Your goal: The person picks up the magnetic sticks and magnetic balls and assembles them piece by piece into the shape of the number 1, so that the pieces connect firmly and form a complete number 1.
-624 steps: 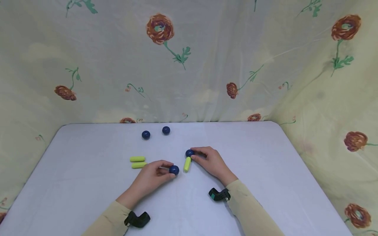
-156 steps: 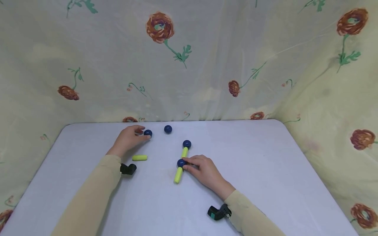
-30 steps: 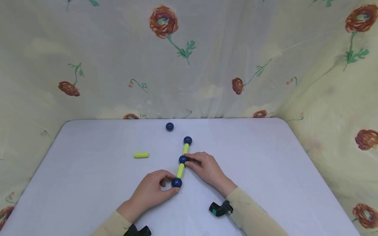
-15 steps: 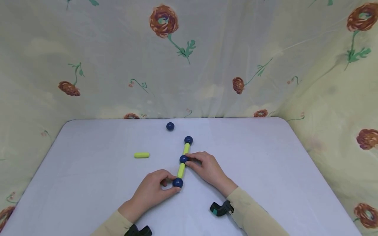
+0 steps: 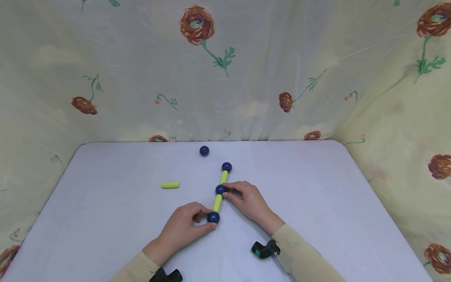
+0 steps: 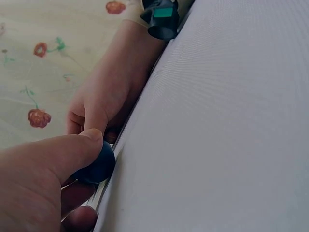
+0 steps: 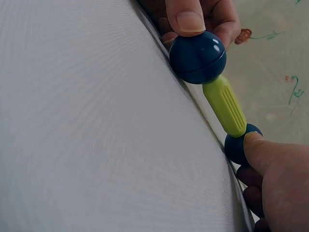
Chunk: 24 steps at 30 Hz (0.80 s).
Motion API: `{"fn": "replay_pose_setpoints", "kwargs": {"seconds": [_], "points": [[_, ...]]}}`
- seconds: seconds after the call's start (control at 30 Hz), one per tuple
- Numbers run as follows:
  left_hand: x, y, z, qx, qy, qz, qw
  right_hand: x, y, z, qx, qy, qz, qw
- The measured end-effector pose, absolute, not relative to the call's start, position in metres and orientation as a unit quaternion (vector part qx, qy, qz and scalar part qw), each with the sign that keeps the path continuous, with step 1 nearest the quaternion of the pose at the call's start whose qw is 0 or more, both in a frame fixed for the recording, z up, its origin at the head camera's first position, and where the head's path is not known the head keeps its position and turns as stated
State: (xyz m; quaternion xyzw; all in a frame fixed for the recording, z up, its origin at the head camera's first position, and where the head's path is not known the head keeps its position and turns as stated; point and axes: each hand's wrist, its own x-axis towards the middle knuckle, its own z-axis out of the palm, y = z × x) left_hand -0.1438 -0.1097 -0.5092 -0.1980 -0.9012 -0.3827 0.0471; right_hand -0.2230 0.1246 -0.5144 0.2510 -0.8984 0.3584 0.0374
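A chain of blue balls and yellow-green rods lies on the white table, running from the far side toward the front. At its near end my left hand (image 5: pixel 184 225) pinches a blue ball (image 5: pixel 213 217) between thumb and fingers. My right hand (image 5: pixel 251 199) pinches the middle blue ball (image 5: pixel 220 190). One ribbed rod (image 7: pixel 225 107) joins these two balls. Beyond the right fingertips another rod (image 5: pixel 224 177) leads to the far blue ball (image 5: pixel 227 167). In the left wrist view the thumb presses on a ball (image 6: pixel 100 164), whose other side is partly hidden by the fingers.
A loose yellow-green rod (image 5: pixel 170 185) lies left of the chain. Near the back edge stands a single blue ball (image 5: pixel 204 151). The white table (image 5: pixel 334 196) is backed by a flowered cloth (image 5: pixel 246 70). Each wrist carries a black camera (image 5: pixel 266 249).
Since the earliest frame, the chain has grown to three balls and two rods, one ball fetched from the back by my left hand. In the last second the hands have hardly moved.
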Motion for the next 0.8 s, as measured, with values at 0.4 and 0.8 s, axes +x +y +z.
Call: {"fn": "replay_pose_setpoints", "kwargs": {"seconds": [0.4,0.8], "points": [[-0.1433,-0.1084,-0.5082,-0.187,-0.905,-0.379,0.043,-0.2221,0.1253,-0.5143,0.244,-0.900,0.360,0.038],[-0.1431,-0.1081,-0.5078,-0.183,-0.907,-0.377,0.040,-0.2227,0.1260,-0.5152,0.250,-0.902,0.350,0.042]]}}
